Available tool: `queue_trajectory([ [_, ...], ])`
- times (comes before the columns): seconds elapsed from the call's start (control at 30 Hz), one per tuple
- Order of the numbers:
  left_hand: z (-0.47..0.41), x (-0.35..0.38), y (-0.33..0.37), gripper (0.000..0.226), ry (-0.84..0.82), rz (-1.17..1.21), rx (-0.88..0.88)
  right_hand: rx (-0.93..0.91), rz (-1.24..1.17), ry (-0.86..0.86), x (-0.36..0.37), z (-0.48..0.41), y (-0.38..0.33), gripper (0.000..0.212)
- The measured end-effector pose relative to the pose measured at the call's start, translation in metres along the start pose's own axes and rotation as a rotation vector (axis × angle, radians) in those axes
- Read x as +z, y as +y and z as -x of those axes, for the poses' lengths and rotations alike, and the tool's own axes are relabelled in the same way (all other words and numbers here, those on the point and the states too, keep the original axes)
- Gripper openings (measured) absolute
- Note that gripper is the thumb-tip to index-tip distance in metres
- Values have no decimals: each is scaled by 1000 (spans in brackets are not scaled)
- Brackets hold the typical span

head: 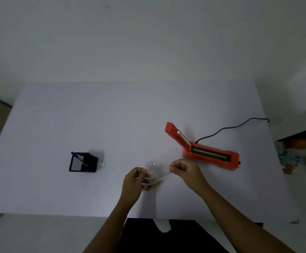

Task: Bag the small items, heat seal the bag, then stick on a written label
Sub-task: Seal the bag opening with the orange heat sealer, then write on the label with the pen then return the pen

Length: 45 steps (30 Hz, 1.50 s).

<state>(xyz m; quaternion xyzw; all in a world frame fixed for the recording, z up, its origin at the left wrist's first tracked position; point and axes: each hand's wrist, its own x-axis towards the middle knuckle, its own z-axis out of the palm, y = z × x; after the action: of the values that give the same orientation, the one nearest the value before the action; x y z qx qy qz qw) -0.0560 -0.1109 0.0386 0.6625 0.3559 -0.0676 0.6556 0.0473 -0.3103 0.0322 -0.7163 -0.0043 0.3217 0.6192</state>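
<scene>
On the table [57, 115], the pen holder [83, 162] sits left of centre, the heat sealer [210, 154] right, the bag [153, 172] between.

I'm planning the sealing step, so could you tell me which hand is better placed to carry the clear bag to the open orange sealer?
Probably the right hand. It pinches the clear bag at the edge nearer the orange sealer, which lies open just beyond it. The left hand is farther away.
</scene>
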Motion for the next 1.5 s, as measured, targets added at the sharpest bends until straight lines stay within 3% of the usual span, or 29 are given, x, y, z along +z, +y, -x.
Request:
queue_trajectory([
  [0.23,-29,-80,-13,15,-74,7,-40,57,9,47,80,-20,-5,11],
  [0.4,-73,-104,-14,16,-128,-43,-7,113,-37,293,118,-42,-3,20],
  [0.53,-102,-110,-16,16,-137,-94,19,260,-112,448,135,-54,15,24],
  [0.67,-116,-112,-22,11,-106,-205,4,319,19,404,150,-53,44,31],
  [0.87,-112,-115,-30,51,-123,-360,-153,358,104,339,163,-49,63,27],
  [1.1,-100,-99,-41,33,-146,-484,-199,333,224,258,154,-56,74,26],
  [1.3,-90,-85,-34,55,-102,-494,-231,336,263,229,140,-56,79,23],
  [1.4,-87,-88,-21,57,-75,-443,-213,316,218,307,140,-56,68,24],
  [1.5,-81,-108,-3,46,-19,-394,-78,238,191,401,149,-54,46,22],
])
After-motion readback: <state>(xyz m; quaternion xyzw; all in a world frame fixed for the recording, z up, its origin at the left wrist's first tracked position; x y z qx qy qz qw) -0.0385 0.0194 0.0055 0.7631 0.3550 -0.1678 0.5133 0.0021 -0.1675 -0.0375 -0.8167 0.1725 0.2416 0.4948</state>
